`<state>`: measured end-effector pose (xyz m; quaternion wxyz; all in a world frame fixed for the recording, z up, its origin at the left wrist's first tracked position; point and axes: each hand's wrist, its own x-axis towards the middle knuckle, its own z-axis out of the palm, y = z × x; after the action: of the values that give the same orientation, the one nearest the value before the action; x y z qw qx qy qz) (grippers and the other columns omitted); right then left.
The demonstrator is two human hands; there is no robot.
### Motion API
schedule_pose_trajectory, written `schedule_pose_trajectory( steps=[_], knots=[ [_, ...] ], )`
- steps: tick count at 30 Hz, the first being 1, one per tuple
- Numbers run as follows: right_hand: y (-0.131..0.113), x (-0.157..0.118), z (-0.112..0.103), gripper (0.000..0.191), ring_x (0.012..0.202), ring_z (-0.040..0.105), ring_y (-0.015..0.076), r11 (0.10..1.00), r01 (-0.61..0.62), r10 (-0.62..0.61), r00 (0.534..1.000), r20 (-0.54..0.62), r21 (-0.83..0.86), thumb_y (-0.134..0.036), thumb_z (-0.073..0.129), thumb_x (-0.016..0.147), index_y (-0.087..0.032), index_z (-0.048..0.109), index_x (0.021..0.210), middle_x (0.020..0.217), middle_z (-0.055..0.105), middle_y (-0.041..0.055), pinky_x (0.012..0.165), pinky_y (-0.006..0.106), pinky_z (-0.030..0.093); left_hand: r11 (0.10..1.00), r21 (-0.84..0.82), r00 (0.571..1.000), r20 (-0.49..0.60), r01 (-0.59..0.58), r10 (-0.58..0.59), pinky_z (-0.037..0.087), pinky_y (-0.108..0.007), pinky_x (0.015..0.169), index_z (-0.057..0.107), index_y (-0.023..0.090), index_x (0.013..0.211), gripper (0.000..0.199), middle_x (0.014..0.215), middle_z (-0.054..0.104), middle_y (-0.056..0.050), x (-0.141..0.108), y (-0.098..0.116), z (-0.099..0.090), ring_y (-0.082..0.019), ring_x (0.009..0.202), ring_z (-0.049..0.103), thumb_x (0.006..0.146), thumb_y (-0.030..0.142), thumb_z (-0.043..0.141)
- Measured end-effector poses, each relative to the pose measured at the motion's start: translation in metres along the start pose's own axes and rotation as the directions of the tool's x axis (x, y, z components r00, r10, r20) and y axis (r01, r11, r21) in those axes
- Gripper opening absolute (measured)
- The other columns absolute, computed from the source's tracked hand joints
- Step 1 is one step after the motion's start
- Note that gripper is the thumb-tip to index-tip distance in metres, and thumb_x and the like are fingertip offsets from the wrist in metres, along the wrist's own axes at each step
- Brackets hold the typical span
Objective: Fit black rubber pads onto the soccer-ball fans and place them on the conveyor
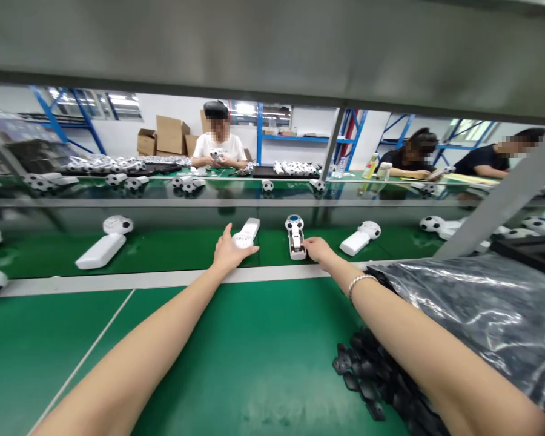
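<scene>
Two bare hands at the belt. Left hand [229, 251]: fingers spread, lying over the round end of a white plastic football-headed handle [249, 229], touching; firm grip or not, cannot tell. Right hand [318, 249]: fingers lightly curled against a white open-cased football-headed handle [297, 242], grip also unclear. Both handles lie on a green conveyor belt [181, 257], hands reaching them now. Silver beaded bracelet [362, 281] on right wrist; black plastic parts [363, 375] heaped nearby.
</scene>
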<state>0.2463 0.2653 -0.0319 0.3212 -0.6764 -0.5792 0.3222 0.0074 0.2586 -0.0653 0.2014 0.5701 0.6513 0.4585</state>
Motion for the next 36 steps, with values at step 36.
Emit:
schedule_pose_trajectory(
  steps=[36],
  knots=[
    [0.029,-0.195,-0.064,0.01,0.068,0.058,0.0125,0.856,0.489,-0.43,0.853,0.296,-0.165,-0.02,0.051,0.081,-0.021,0.06,0.086,0.076,0.063,-0.0006,0.063,0.023,0.043,0.884,0.206,0.652,0.746,-0.419,0.135,0.046,-0.031,0.072,0.045,0.029,0.119,0.08,0.112,0.058,-0.004,-0.167,0.08,-0.062,-0.028,0.097,0.057,0.048,0.053,0.071]
  ],
)
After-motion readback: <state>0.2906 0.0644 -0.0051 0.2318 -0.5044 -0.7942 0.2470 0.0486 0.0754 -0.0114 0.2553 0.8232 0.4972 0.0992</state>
